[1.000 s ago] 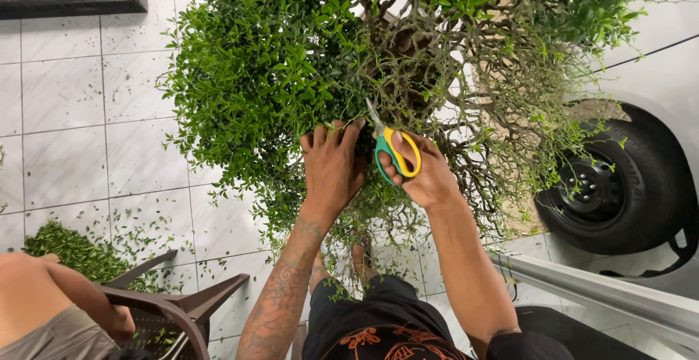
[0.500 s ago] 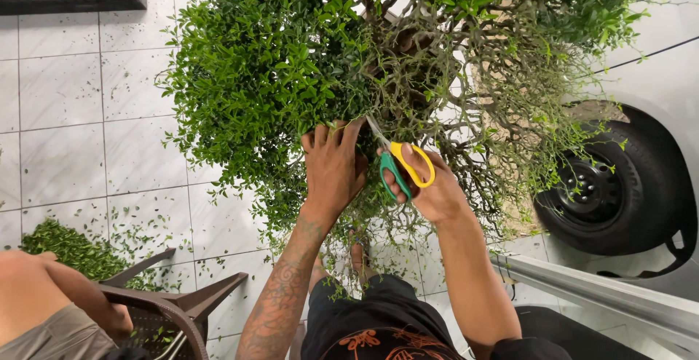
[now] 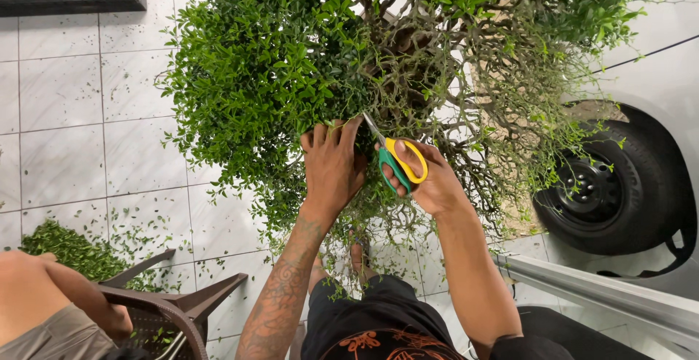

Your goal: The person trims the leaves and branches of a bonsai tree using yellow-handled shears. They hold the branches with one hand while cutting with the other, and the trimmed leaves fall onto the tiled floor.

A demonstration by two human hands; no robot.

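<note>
Scissors (image 3: 397, 162) with yellow and green handles are sitting in the right hand (image 3: 429, 182), whose fingers are passing through the loops and closing round them, while the thin metal blades are pointing up and to the left into the bush (image 3: 291, 61); whether the blades are parted or together cannot be told, since twigs are crossing them. They are lying at the lower middle of the bush, just beside the left hand (image 3: 333, 165). That hand is resting palm down with its fingers stretched out and pressing into the leaves, gripping nothing that can be seen, and its forearm is showing dark tattoos. The two hands are lying close side by side but not touching. Dense small green leaves are covering the left half of the bush, while the right half is showing bare, tangled brown twigs (image 3: 466, 76). Below the hands, the person's dark shorts with an orange pattern (image 3: 378, 331) are filling the bottom edge. White floor tiles (image 3: 65, 91) are spreading to the left, scattered with cut leaves, and a heap of clippings (image 3: 65, 247) is lying at the lower left. A brown plastic chair (image 3: 175, 305) is standing near that heap, with another person's bare knee (image 3: 29, 287) beside it. A black car wheel (image 3: 611, 185) is standing well to the right.
</note>
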